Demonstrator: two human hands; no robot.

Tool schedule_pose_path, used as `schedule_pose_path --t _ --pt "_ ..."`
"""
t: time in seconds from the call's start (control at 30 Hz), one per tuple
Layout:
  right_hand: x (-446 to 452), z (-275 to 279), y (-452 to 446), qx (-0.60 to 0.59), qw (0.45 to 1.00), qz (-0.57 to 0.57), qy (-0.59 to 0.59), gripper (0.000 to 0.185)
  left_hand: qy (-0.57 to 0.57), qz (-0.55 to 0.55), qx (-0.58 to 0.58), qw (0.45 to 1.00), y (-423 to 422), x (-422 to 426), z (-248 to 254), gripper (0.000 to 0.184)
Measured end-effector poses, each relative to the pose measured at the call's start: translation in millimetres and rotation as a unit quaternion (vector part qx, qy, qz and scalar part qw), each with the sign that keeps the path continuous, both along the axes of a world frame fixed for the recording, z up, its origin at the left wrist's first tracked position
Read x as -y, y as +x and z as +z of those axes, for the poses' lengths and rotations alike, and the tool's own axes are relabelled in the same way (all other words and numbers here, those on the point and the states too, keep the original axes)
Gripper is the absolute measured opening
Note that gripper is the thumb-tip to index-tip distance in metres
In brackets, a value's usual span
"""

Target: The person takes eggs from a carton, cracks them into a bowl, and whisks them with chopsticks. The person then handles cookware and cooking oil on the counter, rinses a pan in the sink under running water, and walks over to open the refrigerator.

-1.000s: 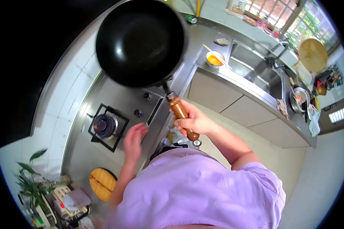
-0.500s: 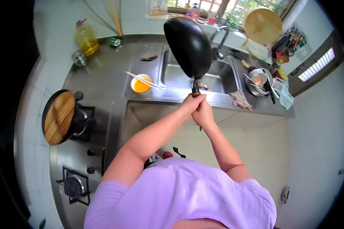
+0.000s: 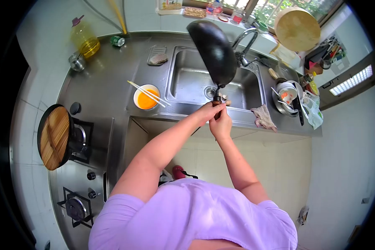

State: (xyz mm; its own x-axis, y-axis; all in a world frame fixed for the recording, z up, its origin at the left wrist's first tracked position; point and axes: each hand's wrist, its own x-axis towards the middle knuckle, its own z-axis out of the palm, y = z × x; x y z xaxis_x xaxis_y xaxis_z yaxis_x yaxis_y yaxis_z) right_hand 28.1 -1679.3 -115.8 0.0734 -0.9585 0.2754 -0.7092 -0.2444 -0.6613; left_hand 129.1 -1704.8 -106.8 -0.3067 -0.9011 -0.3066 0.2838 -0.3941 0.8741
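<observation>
A black wok (image 3: 214,52) hangs tilted on its side over the metal sink (image 3: 187,71), its handle pointing down toward me. My left hand (image 3: 207,112) is wrapped round the brown handle near the wok. Just beside it, my right hand (image 3: 221,125) is closed round the handle too, and the two hands touch. Behind the wok stands the faucet (image 3: 248,43). Small pale scraps lie in the sink near the drain. The wok's inside is mostly turned out of sight.
Left of the sink is a bowl of orange liquid (image 3: 146,98) with chopsticks across it. A lidded pan (image 3: 55,137) sits on the stove at the far left. Stacked bowls (image 3: 286,93) and a cloth (image 3: 263,117) lie to the right. An oil bottle (image 3: 87,41) stands at the back.
The wok has gone from above the stove to over the sink and tipped sideways. My left hand, empty a second ago, has joined my right on the handle. The view has swung toward the sink.
</observation>
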Motion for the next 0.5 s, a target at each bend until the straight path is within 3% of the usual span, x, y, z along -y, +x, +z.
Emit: schedule_pose_path --t 0.13,0.2,0.23,0.33,0.5 --pt "-16 13 33 0.141 0.982 0.114 0.043 0.038 -0.076 0.016 0.022 0.997 43 -25 -5 0.017" --pt "-33 32 58 0.352 0.897 0.18 0.196 0.035 -0.054 0.068 -0.005 0.996 64 -58 17 0.017" --pt "-43 39 67 0.353 0.892 0.196 0.203 0.035 -0.034 0.107 -0.036 0.993 75 -78 33 0.017" --pt "-82 55 99 0.453 0.787 0.29 0.301 0.038 -0.042 0.199 -0.053 0.978 107 -143 57 0.028" --pt "-170 74 143 0.387 0.706 0.438 0.399 0.045 -0.048 0.299 -0.016 0.953 144 -270 78 0.041"
